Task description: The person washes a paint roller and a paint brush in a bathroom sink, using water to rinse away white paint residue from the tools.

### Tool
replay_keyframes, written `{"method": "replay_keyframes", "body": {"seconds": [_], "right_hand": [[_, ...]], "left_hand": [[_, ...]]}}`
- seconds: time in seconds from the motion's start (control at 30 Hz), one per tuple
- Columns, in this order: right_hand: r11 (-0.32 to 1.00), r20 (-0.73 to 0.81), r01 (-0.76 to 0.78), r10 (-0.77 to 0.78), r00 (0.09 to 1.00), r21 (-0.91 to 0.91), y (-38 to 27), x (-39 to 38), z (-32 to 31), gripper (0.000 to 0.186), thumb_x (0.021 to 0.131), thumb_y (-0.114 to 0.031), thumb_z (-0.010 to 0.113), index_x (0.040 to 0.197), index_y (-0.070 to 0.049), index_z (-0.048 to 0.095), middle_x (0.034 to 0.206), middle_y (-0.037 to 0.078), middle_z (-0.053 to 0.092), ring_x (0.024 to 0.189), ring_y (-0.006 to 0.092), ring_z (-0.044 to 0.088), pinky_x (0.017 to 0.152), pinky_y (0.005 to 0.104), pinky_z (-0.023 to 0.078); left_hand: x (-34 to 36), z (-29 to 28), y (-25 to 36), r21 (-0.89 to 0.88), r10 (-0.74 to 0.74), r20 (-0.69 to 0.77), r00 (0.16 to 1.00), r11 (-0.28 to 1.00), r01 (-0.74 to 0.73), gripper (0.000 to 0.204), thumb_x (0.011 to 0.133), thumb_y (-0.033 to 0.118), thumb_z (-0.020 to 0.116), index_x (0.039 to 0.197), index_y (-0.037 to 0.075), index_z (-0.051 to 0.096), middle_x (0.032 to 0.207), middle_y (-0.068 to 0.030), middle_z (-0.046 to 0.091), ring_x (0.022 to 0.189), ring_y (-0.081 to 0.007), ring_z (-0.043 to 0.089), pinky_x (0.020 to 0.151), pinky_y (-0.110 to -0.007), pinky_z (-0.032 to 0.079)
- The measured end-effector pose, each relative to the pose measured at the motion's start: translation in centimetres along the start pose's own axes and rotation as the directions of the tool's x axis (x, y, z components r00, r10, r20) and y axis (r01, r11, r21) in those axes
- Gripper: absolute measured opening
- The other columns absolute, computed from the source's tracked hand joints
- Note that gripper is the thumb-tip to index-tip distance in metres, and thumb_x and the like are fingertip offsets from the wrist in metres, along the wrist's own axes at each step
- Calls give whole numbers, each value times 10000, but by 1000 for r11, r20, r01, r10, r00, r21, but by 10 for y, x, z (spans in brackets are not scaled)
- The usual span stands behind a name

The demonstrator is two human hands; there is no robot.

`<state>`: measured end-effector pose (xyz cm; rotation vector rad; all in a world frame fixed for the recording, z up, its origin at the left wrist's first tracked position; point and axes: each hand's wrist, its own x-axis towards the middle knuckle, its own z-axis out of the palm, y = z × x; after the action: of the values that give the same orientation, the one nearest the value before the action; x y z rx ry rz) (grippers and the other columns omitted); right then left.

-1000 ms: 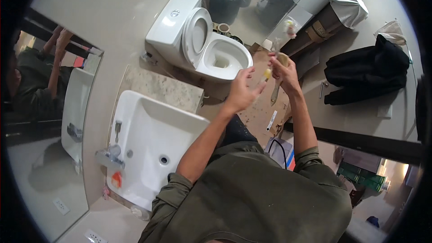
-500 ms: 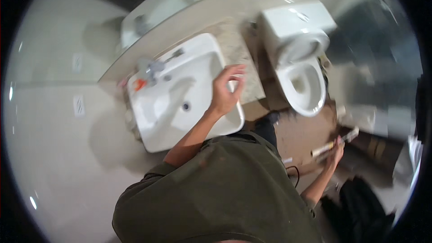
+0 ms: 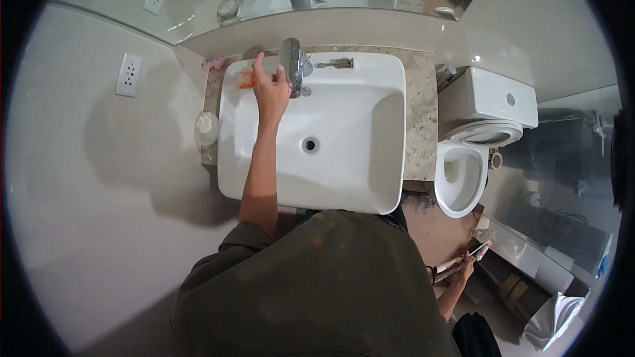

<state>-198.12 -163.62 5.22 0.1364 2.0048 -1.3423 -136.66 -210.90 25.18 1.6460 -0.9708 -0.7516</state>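
Note:
My left hand [image 3: 271, 94] reaches over the back left of the white sink [image 3: 357, 139], fingers spread and nothing seen in them. It is beside the chrome faucet [image 3: 292, 66]; whether the thumb touches it I cannot tell. Just left of the fingers, an orange-red item [image 3: 247, 79] lies on the sink's back corner, partly hidden by the hand. Low on the right, my right hand [image 3: 465, 268] is closed around a long, thin, whitish object [image 3: 482, 250] with coloured marks. Its kind is too small to make out.
A mirror [image 3: 198, 0] runs behind the speckled stone counter [image 3: 420, 125]. At left sit a clear round dish [image 3: 206, 127] and a wall socket [image 3: 128, 75]. The toilet [image 3: 503, 96] stands to the right, its lid raised. Cardboard [image 3: 514, 289] and a white bag [image 3: 554, 320] lie lower right.
My left hand has moved from the sink's right side to the faucet at its back left. The view has turned toward the sink. My right hand still holds the long object.

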Motion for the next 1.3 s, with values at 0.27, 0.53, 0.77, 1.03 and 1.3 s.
{"method": "replay_keyframes", "body": {"seconds": [0.27, 0.53, 0.77, 1.03, 1.3], "right_hand": [[994, 15, 10, -9, 1000, -113, -39, -9, 2, 205, 872, -272, 728, 848, -105, 612, 662, -14, 542, 495, 99, 487, 426, 261, 390], [964, 45, -44, 58, 997, -264, -8, 25, -22, 197, 869, -259, 734, 876, -94, 628, 660, -15, 537, 497, 115, 493, 429, 288, 407], [959, 27, -101, 112, 993, -266, 42, 28, -41, 186, 871, -272, 725, 895, -107, 643, 685, -18, 546, 517, 127, 513, 446, 299, 399], [933, 16, -220, 235, 972, -286, 61, 19, -46, 130, 866, -188, 715, 890, -82, 644, 736, -6, 595, 571, 141, 540, 489, 303, 396], [891, 10, -151, 172, 985, -429, 65, 37, -60, 179, 850, -212, 735, 874, -52, 657, 711, -21, 541, 628, 122, 505, 565, 305, 395]], "left_hand": [[12, -33, -20, -368, -113, 164, 980, 914, 168, 497, 932, 84, 618, 1354, 10, 367, 723, -92, 605, 548, -130, 534, 478, -238, 434], [-32, 18, -119, 22, -317, 223, 922, 947, 320, 204, 918, 152, 630, 857, -40, 665, 711, -114, 670, 606, -174, 659, 531, -280, 529], [-2, 20, -166, 576, 61, 66, 996, 812, -88, 325, 920, 266, 556, 757, -5, 630, 652, -126, 654, 496, -218, 625, 459, -333, 478], [-29, 19, -106, 348, -363, 207, 908, 895, 279, 242, 918, 198, 612, 792, -1, 664, 711, -97, 680, 515, -138, 612, 454, -278, 491], [-23, 24, -131, 513, -324, 65, 944, 822, 247, 327, 863, 286, 666, 814, -37, 673, 714, -156, 679, 651, -203, 664, 608, -361, 514]]}}
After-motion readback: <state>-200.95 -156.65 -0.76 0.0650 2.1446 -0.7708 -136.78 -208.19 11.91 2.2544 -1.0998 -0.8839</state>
